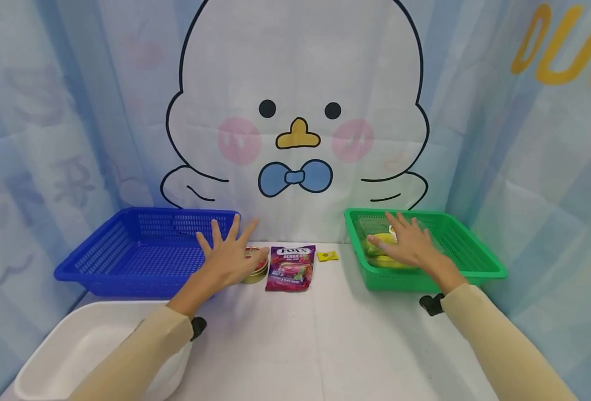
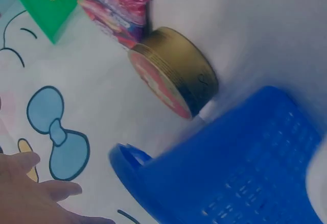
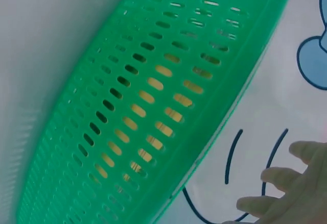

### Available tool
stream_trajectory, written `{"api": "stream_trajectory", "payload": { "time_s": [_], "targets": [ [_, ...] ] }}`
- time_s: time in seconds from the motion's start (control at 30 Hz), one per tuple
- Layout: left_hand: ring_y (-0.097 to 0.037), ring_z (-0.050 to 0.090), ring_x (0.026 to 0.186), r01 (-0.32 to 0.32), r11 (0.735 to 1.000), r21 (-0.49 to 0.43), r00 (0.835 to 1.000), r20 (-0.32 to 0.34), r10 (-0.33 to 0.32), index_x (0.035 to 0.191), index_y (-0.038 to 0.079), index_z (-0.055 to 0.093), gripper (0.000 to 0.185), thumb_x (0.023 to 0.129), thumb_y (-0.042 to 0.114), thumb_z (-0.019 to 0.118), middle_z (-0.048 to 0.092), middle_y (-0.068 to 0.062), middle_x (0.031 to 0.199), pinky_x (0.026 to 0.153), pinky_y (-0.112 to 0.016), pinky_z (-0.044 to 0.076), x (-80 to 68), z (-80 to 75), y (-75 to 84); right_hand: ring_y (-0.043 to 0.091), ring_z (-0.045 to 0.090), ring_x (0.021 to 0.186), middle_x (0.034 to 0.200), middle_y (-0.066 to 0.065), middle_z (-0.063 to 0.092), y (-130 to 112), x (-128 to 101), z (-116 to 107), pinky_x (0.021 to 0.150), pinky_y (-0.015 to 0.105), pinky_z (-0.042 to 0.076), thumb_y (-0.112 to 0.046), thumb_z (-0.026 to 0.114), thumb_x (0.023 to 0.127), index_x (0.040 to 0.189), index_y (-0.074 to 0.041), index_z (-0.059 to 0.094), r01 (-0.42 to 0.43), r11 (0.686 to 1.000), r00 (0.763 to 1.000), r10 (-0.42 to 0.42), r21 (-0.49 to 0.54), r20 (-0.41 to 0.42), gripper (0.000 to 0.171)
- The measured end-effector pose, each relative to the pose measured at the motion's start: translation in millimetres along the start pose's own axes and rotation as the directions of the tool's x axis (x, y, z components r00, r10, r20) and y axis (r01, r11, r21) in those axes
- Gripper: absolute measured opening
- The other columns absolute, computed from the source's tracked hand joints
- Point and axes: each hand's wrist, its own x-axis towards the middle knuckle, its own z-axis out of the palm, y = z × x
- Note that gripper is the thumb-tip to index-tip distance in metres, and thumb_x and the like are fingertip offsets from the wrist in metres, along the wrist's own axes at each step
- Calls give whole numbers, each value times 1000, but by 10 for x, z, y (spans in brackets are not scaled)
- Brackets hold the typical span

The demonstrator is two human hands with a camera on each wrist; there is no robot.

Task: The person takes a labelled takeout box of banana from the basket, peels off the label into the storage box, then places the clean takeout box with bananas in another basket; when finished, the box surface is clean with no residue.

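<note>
My left hand (image 1: 230,259), fingers spread, hovers in front of the right side of the blue basket (image 1: 147,287), partly covering a round gold tin with a red lid (image 1: 256,274). The left wrist view shows the tin (image 2: 176,73) beside a purple Fox's Berries candy bag (image 1: 290,270). My right hand (image 1: 408,242) is spread above the green basket (image 1: 436,283), holding nothing. Inside that basket lie yellow items that look like bananas (image 1: 383,240), along with clear plastic packaging; the hand hides part of them. A small yellow packet (image 1: 328,255) lies right of the candy bag.
A white basin (image 1: 50,356) stands at the front left, partly under the left forearm. Behind the white table (image 1: 295,345) hangs a curtain (image 1: 295,72) with a cartoon bird, and curtains close in both sides.
</note>
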Motion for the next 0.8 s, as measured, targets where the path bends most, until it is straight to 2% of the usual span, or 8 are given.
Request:
{"api": "stream_trajectory", "payload": {
  "time_s": [0.17,0.37,0.53,0.8],
  "targets": [
    [-62,-17,158,-11,999,-32,1000,9,11,171,29,17,83,102,64,46,1,-20,179,120,-84,-16,68,51,154,72,7,152,173,36,8,88,34,-111,117,89,13,-72,43,103,170,-6,11,-16,1000,1000,16,2,17,100],
    [-61,-12,159,-20,999,-41,1000,10,20,171,30,17,82,103,61,49,5,-19,180,121,-83,-13,90,142,325,75,6,150,172,39,8,209,92,-180,115,91,13,-68,44,105,169,0,9,-55,997,998,53,47,41,100],
    [-59,-9,161,-23,999,-45,1000,-2,23,171,31,20,80,102,60,50,10,-17,180,123,-84,-7,110,228,440,69,10,152,170,42,9,318,140,-225,121,83,15,-65,45,106,168,5,6,-67,994,995,60,86,76,101],
    [-62,11,160,-30,994,-102,999,21,32,169,31,27,76,103,57,52,19,-15,179,123,-85,6,166,454,653,64,15,154,169,43,9,514,184,-240,122,78,25,-66,42,107,166,9,2,-151,981,979,133,118,155,103]
  ]
}}
